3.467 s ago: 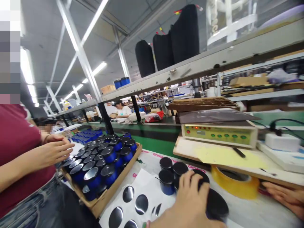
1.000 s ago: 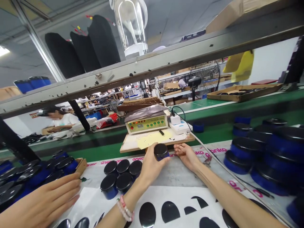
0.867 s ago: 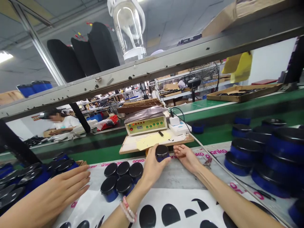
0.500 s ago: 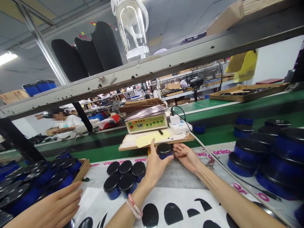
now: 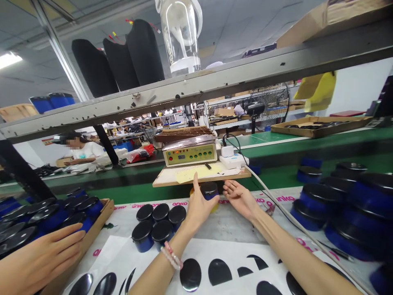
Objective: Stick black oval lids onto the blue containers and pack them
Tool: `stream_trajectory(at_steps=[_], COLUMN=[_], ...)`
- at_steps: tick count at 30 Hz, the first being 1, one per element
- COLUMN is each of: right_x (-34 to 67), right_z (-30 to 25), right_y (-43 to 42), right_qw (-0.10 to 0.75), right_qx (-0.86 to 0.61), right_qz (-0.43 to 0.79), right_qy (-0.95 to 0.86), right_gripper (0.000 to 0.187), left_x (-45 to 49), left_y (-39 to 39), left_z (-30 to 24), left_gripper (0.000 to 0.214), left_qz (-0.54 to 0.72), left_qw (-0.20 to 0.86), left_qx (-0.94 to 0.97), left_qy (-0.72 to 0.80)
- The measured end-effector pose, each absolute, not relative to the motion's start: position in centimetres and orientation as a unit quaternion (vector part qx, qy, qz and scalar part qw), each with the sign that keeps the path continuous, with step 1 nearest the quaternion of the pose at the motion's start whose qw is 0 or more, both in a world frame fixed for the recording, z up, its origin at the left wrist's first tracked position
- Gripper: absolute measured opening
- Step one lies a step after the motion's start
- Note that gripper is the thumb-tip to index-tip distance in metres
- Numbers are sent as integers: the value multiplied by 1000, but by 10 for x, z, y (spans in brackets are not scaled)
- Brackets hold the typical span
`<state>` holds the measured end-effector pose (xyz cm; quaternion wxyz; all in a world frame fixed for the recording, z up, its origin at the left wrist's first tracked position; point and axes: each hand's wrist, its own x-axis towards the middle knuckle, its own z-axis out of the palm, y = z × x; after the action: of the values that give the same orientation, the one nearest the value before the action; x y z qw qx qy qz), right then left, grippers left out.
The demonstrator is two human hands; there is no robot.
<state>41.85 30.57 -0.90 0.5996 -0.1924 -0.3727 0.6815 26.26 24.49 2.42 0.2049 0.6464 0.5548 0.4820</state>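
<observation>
**One head camera, low over the bench**

A single view, worn on the head, looks forward and slightly down along both forearms. It sits close: the arms enter from the bottom edge and the left hand [image 5: 199,205] and right hand [image 5: 241,198] meet near the middle of the frame. The bench [image 5: 233,225] fills the lower part below the hands. Beyond the hands the lens faces a tester [image 5: 189,153] on a raised board, and above them a shelf [image 5: 215,82] slants across the top. The wide lens bends straight edges and blurs the jars [image 5: 353,196] right of the right hand. No second view shares the scene.
</observation>
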Motion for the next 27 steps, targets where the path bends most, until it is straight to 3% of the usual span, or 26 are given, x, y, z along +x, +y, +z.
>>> stream_trajectory(at_steps=[10, 18, 27], right_x=[417, 418, 418], right_z=[-9, -16, -19], right_y=[305, 309, 310], right_qw=[597, 598, 590], right_qx=[-184, -179, -165], right_qz=[690, 693, 701], right_qy=[-365, -360, -366], right_gripper=[32, 8, 11], left_x=[250, 250, 249], left_y=[258, 266, 269], left_z=[22, 18, 11], left_gripper=[98, 96, 100], left_qz=[469, 430, 419], left_qw=[193, 148, 123], left_qx=[632, 610, 597], left_qy=[587, 649, 673])
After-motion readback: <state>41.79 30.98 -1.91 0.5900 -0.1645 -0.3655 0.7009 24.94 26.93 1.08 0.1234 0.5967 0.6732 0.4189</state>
